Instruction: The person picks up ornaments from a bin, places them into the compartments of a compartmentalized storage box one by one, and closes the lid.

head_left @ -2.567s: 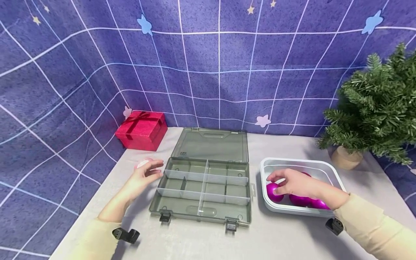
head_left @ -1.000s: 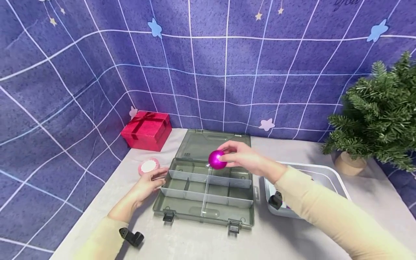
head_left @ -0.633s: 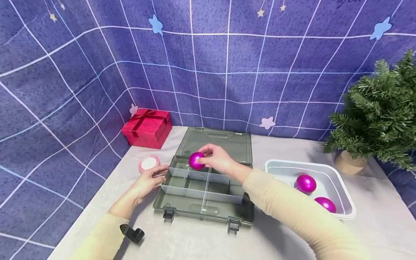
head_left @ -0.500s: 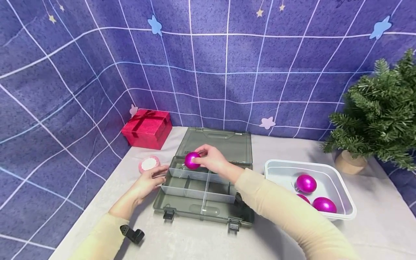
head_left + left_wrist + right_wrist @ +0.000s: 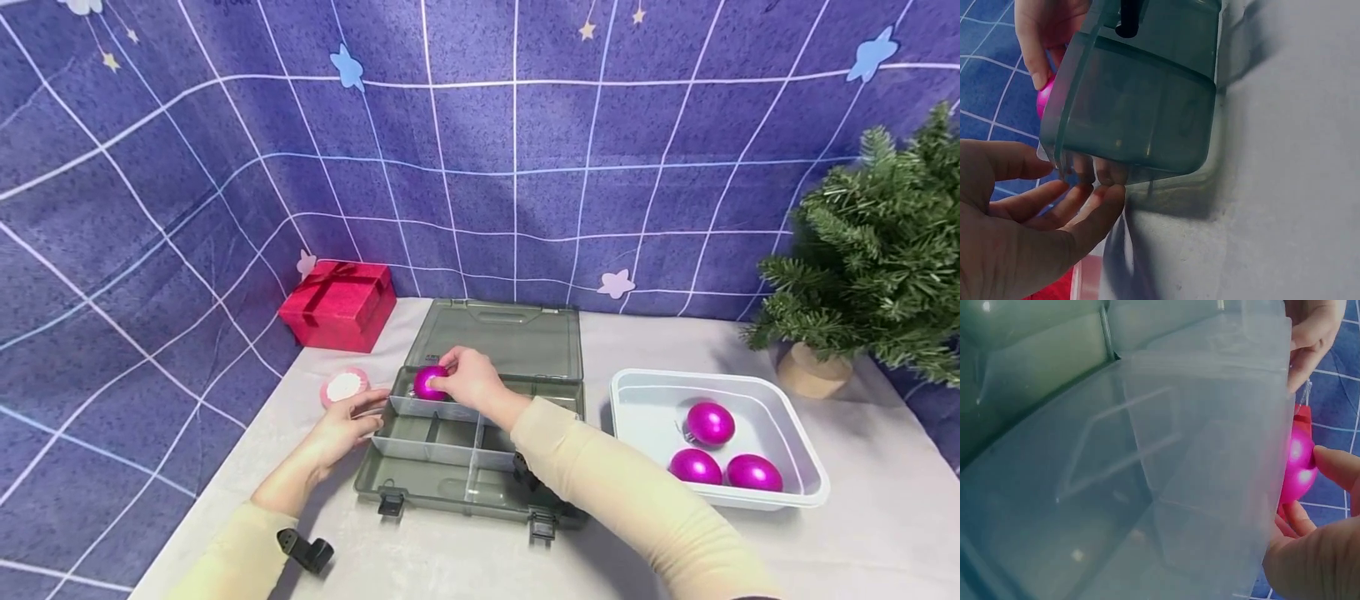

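Note:
The right hand (image 5: 477,383) pinches a magenta ball (image 5: 431,382) at the back left compartment of a grey-green divided box (image 5: 427,481), whose lid (image 5: 510,337) lies open behind it. In the right wrist view the ball (image 5: 1298,464) sits between thumb and fingers of the right hand (image 5: 1322,544), partly behind a clear wall. The left hand (image 5: 330,442) rests its fingertips at the box's left side; in the left wrist view the left hand (image 5: 1029,231) has its fingers against the side wall. A white tray (image 5: 637,408) on the right holds several magenta balls (image 5: 710,423).
A red gift box (image 5: 339,308) stands at the back left, with a pink and white round item (image 5: 344,386) in front of it. At the right stands a small green tree (image 5: 885,258) on a wooden base (image 5: 814,371). A patterned blue cloth hangs behind.
The right hand has carried a ball from the tray leftward over the box and lowered it to the back left compartment. The left hand has moved in against the box's left side.

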`<state>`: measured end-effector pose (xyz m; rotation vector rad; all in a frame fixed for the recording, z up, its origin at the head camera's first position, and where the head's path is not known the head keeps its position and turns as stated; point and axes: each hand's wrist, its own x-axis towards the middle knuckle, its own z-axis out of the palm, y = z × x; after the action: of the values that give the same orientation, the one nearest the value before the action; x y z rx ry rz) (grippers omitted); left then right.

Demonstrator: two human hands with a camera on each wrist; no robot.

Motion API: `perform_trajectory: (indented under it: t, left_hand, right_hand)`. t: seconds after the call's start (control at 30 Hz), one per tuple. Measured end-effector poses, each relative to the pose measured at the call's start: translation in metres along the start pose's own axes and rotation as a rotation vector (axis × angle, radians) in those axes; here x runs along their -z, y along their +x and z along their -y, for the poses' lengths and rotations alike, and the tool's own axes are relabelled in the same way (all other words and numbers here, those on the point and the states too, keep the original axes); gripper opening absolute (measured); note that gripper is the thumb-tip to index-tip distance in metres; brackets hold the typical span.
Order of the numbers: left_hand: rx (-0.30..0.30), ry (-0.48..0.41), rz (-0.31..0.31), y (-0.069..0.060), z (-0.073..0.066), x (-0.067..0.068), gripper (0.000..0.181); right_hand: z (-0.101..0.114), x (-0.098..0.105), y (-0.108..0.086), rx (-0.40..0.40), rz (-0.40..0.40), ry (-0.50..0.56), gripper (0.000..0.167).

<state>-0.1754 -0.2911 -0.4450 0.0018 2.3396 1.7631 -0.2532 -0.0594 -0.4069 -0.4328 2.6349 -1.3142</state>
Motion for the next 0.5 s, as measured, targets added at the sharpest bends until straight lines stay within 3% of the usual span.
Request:
perform_trajectory:
  t: [0.3, 0.5]
  left_hand:
    - [0.006, 0.019, 0.002, 0.0019, -0.0026, -0.0023, 0.060]
    - [0.018, 0.026, 0.006, -0.0005, -0.0045, -0.0025, 0.061]
  right_hand:
    - [0.0022, -0.0004, 0.0035, -0.030, 0.042, -0.100, 0.030]
    - [0.0005, -0.0056, 0.0061, 0.035, 0.132, -0.202, 0.038]
